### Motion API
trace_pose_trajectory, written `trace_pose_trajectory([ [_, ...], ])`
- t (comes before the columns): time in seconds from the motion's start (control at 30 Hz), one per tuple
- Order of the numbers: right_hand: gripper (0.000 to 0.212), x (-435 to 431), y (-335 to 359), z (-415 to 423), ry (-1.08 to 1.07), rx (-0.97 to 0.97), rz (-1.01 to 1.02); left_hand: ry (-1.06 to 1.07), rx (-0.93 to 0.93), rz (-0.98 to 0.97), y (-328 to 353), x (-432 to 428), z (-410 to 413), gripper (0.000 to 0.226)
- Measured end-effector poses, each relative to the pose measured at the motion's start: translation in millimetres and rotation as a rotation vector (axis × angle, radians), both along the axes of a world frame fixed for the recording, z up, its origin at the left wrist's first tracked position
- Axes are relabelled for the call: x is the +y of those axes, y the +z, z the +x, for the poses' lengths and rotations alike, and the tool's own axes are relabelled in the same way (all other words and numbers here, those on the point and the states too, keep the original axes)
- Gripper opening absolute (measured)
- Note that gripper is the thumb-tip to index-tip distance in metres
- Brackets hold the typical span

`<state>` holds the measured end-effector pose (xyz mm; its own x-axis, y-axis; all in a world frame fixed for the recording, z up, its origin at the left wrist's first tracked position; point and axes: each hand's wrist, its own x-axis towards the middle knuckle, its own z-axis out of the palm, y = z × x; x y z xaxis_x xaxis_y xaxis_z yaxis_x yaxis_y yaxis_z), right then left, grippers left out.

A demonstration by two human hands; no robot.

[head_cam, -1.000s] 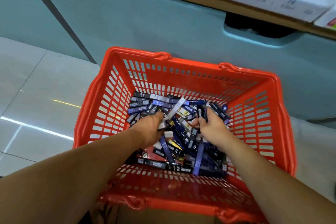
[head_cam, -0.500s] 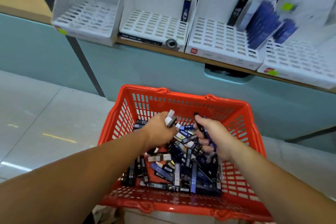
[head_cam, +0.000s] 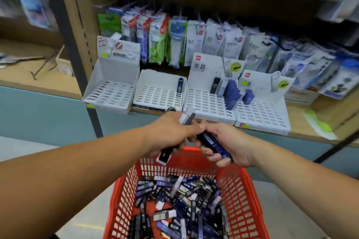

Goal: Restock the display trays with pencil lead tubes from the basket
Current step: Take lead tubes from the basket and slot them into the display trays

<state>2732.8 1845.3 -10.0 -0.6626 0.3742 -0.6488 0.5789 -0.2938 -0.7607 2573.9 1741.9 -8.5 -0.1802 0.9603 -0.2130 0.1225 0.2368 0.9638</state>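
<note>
Over the far rim of the basket: my left hand (head_cam: 169,134) and right hand (head_cam: 227,141) meet, knuckles touching, above the orange-red plastic mesh basket (head_cam: 250,200).
Left hand: curled round a small bundle of white and black lead tubes (head_cam: 164,156); one grey end pokes up past my thumb.
Right hand: fingers wrapped round several dark blue lead tubes (head_cam: 213,142).
Just changed: a second ago both hands were down in the pile. Now they are lifted out loaded, and the shelf has come into view. I judge the pick done and the placing next.
Remaining stock: a heap of loose tubes (head_cam: 174,200) lies in the basket bottom, near me.
Trays: four white slotted cardboard display trays (head_cam: 213,118) stand in a row on the far wooden shelf (head_cam: 299,120). The far-left tray (head_cam: 109,93) shows no tubes and the second tray (head_cam: 155,97) holds a single blue tube (head_cam: 180,84). The third tray (head_cam: 204,103) and right tray (head_cam: 262,116) each hold a few.
Edges: the tray front lips sit just beyond my hands, and a black upright post (head_cam: 75,60) stands to their left.
Open room: most slots are bare. Hanging packets (head_cam: 175,42) crowd the far side, so I would enter from the near side, from above.
</note>
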Motion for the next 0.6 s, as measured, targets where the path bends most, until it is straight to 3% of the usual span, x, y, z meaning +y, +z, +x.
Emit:
trace_pose_trajectory([
  [0.37,0.02,19,75,-4,-0.18,0.067,0.104,0.0,-0.001,0.098,54,26,-7,0.013],
  [0.47,0.025,36,66,6,-0.361,0.187,0.128,0.031,-0.033,0.091,46,42,-9,0.01],
  [0.6,0.012,50,48,26,-0.545,0.458,0.055,0.089,-0.054,0.071,32,64,-21,0.014],
])
